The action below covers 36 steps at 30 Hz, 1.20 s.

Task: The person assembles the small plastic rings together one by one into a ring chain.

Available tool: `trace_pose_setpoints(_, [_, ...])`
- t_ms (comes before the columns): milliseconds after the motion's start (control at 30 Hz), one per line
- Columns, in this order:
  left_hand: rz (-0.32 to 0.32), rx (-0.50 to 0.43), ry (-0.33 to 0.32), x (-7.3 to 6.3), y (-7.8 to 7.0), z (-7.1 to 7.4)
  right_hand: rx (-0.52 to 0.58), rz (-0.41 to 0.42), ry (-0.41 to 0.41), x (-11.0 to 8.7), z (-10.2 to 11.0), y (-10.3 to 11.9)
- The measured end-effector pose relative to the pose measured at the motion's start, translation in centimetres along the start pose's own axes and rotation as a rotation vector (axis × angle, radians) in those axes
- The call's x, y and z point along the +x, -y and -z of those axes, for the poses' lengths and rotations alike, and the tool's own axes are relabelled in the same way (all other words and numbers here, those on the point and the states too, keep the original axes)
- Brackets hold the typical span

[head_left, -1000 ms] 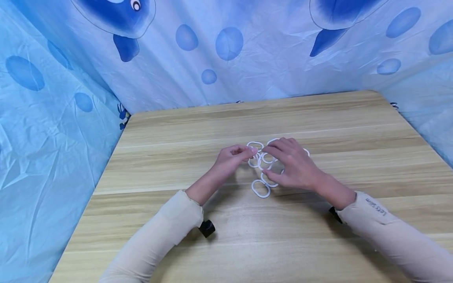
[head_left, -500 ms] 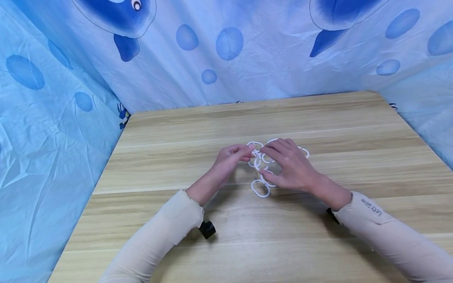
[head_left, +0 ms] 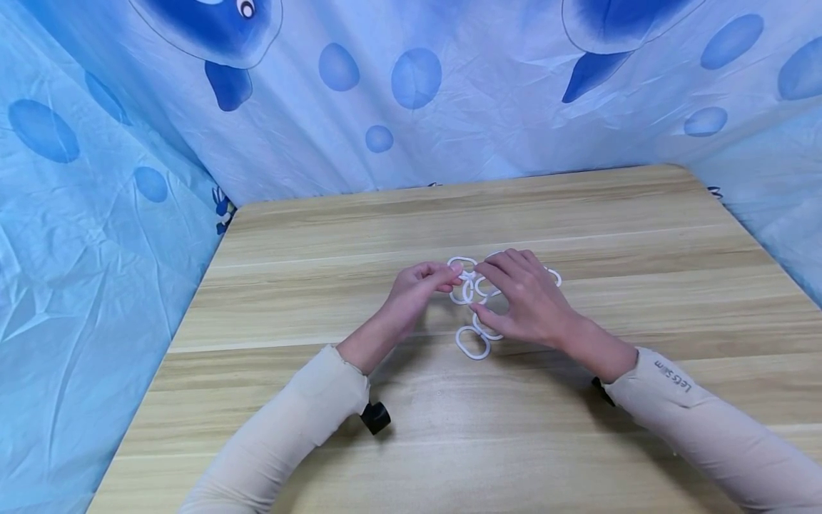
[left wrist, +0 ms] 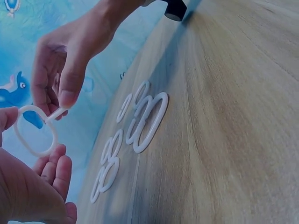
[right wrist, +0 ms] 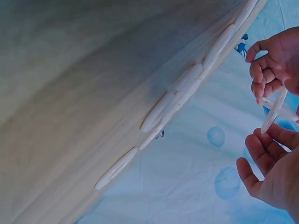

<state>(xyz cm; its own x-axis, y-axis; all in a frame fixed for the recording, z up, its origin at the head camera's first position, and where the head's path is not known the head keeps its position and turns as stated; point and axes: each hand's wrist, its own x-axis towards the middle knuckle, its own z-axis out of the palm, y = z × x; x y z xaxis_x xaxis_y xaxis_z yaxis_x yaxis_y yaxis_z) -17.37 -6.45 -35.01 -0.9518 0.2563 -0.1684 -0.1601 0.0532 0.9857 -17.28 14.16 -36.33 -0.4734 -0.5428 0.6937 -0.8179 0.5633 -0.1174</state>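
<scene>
My left hand [head_left: 417,285] grips a white oval ring [left wrist: 54,135], thumb above and fingers below in the left wrist view. Just to its right, over the scattered pieces, my right hand [head_left: 536,303] holds a second white ring [left wrist: 56,114] seen nearly edge-on. In the right wrist view the two rings cross where they meet, the fingers of the right hand [right wrist: 275,168] at one ring's end and the left hand [right wrist: 275,60] at the other ring. More white oval rings [head_left: 459,341] lie flat on the table under the hands; the right hand hides some.
The wood-grain table [head_left: 417,442] spreads out around the hands. Behind it and at the sides hangs a blue curtain [head_left: 462,143] with whale and bubble prints. A black wrist camera [head_left: 375,415] sits below the left sleeve.
My right hand has shifted slightly left toward the left hand, bringing its ring along. The left hand has barely moved, and the rings on the table lie as before.
</scene>
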Motion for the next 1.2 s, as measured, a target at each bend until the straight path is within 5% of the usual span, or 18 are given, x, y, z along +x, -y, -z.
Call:
trace_pose_setpoints(600, [-0.002,0.156,0.024,-0.5,0.3,-0.3,-0.016,0.005,-0.049,0.7,0.5,-0.3])
trace_pose_setpoints(1033, [-0.103,0.108,0.050,-0.5,0.6,-0.5,-0.046,0.007,-0.037,1.0,0.4,-0.3])
trace_pose_setpoints(1200, [-0.088,0.103,0.004,-0.5,0.4,-0.7,-0.042,0.008,-0.045,1.1,0.4,-0.3])
